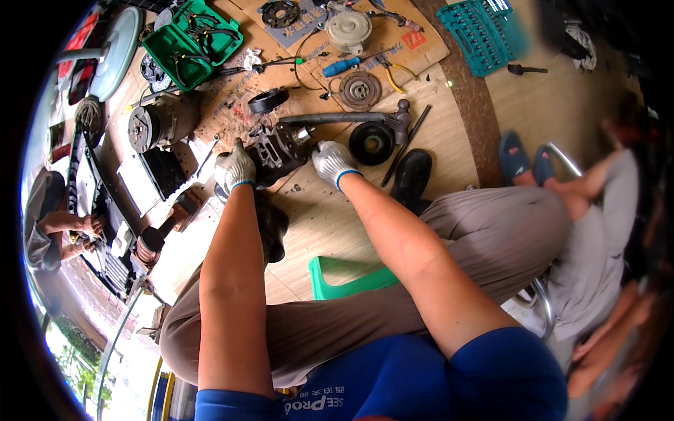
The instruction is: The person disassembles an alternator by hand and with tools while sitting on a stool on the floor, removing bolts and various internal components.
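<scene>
A dirty metal compressor [275, 156] sits on the floor in front of me, a short silver cylinder [304, 135] sticking out at its right end. My left hand [235, 167], in a white knit glove, is closed on the compressor's left side with the thumb up. In a matching glove, my right hand [333, 161] is curled at its right end, beside the silver cylinder; what its fingers hold is hidden. Just beyond lies a hammer [401, 123], its long handle crossing behind the compressor. A black pulley [372, 143] rests right of my right hand.
Cardboard [246, 77] beyond carries a black ring [268, 100], clutch disc [359, 91], blue-handled screwdriver [341, 67] and pliers [394, 76]. Open green case [193, 43] and teal socket set [477, 35] lie farther off. Another compressor [163, 123] stands left; a person's hands [88, 235] work there. A green stool [324, 284] is near.
</scene>
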The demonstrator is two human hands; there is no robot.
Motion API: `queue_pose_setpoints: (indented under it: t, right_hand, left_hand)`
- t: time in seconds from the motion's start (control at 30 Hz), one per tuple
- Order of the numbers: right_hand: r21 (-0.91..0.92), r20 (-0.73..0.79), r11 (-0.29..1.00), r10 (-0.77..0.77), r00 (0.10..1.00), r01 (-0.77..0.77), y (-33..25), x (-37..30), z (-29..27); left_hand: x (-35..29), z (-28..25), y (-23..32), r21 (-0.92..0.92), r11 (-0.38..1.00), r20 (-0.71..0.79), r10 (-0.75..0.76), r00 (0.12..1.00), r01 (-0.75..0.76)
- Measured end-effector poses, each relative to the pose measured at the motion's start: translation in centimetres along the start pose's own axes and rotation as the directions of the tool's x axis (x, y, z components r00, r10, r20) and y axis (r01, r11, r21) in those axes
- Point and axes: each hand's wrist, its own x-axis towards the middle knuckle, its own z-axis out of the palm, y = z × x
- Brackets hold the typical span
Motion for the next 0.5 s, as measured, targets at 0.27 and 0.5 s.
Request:
queue_pose_setpoints:
  t: [0.27, 0.5]
  right_hand:
    - [-0.655, 0.354, 0.596, -0.302, 0.885, 0.465, 0.9, 6.0, 3.5]
    - [-0.093, 0.030, 0.992, -0.081, 0.996, 0.083, -1.1, 1.6, 2.5]
  left_hand:
    - [0.2, 0.4, -0.1, -0.022, 1.000, 0.017, -0.017, 1.000, 0.017]
    - [0.4, -0.8, -1.3, -0.005, 1.000, -0.004, 0.003, 1.000, -0.003]
